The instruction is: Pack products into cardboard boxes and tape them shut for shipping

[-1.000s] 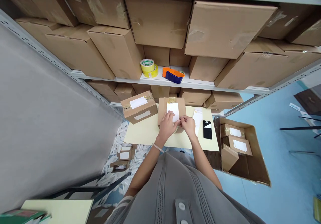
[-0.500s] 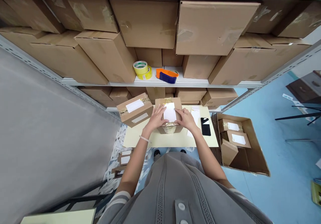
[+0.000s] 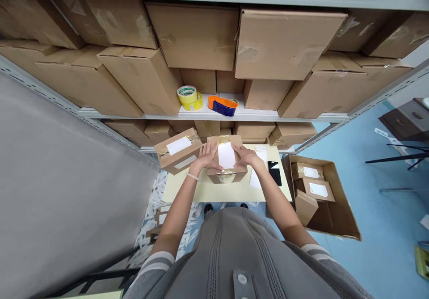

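Observation:
A taped cardboard box (image 3: 228, 177) lies in front of me on the pale work table (image 3: 187, 192). On its top is a white label (image 3: 227, 156). My left hand (image 3: 208, 157) rests with fingers spread at the box's left side, its thumb reaching toward the label's lower left. From the right, my right hand (image 3: 244, 155) lies over the box's top edge, fingers apart, thumb near the label's right side. Neither hand is closed around anything. A second labelled box (image 3: 179, 149) sits tilted just left of my left hand.
Right of the box are white paper sheets (image 3: 256, 179) and a black phone (image 3: 275, 173). A large open carton (image 3: 346, 214) on the floor holds several labelled boxes. The shelf (image 3: 261, 115) ahead carries boxes, tape rolls (image 3: 187, 94) and an orange-and-blue tape dispenser (image 3: 223, 106).
My left hand has shifted slightly left, away from the label's edge. My right hand stays at the label's right side. The whole view has tipped a little upward.

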A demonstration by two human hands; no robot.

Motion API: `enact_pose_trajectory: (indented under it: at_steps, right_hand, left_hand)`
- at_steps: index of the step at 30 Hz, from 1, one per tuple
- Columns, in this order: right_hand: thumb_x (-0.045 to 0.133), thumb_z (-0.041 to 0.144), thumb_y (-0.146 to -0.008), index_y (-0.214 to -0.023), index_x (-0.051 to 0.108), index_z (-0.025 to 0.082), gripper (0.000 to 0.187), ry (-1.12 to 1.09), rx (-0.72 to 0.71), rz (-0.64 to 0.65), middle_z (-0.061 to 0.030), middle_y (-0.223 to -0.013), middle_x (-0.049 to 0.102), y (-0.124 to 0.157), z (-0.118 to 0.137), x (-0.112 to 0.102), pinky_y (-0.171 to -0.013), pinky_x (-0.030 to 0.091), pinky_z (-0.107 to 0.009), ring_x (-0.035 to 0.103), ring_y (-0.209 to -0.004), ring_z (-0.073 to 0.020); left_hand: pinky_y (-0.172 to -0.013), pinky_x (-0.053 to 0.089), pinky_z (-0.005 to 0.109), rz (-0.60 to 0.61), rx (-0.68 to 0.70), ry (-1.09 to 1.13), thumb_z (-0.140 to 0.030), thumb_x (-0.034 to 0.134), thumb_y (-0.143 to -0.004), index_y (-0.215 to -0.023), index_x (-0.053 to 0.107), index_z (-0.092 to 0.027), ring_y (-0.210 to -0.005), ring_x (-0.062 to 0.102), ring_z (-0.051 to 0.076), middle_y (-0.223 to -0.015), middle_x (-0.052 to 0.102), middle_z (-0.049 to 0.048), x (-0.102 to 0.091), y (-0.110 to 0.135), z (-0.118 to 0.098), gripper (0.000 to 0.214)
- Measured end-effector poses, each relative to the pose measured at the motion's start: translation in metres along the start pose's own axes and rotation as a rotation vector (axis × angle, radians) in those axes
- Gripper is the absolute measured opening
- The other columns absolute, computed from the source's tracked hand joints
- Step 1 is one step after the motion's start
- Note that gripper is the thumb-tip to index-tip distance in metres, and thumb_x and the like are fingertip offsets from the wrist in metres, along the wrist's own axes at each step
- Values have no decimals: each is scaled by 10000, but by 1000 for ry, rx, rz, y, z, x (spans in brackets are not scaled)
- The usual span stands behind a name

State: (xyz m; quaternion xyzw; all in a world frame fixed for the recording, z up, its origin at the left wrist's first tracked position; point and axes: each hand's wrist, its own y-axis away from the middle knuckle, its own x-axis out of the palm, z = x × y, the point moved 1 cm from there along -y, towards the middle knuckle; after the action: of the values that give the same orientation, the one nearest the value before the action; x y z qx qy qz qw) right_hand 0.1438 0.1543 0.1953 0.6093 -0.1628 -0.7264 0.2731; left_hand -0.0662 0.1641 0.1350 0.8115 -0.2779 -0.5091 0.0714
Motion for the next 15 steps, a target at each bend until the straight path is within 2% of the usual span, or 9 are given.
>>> enact_pose_trajectory:
  at_steps: [5,15]
  right_hand:
    - [807,396,-752,-1612,68,325,1136,-2,-14,9,-136,-1476,470,-6,-2,0,-958,432,-328,552,-1277,-303]
    - [833,376,-722,-1606,105,356,1145,-51,-5,-23,-121,-1441,490,-15,-9,6,-943,432,-334,545,-1269,-310]
  left_hand:
    - [-1221,84,538,15,22,64,-720,810,-513,-1604,-31,-232,-1495,-184,425,-1581,-354,173,-2,-2,2,1462]
    - [-1230,103,521,0,22,126,-626,872,-505,-1606,11,-218,-1497,-181,414,-1584,-349,184,0,-4,3,1456]
